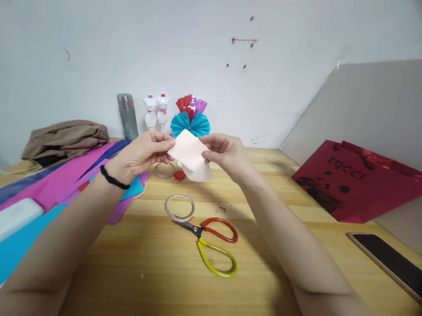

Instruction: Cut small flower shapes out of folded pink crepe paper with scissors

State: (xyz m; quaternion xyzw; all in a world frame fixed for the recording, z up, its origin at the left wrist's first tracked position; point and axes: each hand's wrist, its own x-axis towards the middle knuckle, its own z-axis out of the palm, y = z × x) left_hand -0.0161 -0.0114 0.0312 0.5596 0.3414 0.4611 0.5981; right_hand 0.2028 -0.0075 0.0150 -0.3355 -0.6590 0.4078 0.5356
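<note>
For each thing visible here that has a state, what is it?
Left hand: pinching the pale paper
Right hand: pinching its other side
Pale paper: held up, lower part bent
Scissors: lying flat, handles apart
Nearer tape ring: lying flat
Phone: lying flat, screen dark
Bottle: standing, capped
Brown cloth: heaped, crumpled
Pleated blue paper: fanned out
Red bag: standing or leaning, unclear

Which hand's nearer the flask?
Left. The left hand is right of the flask, nearer the camera; the right hand is farther right, past the paper.
</note>
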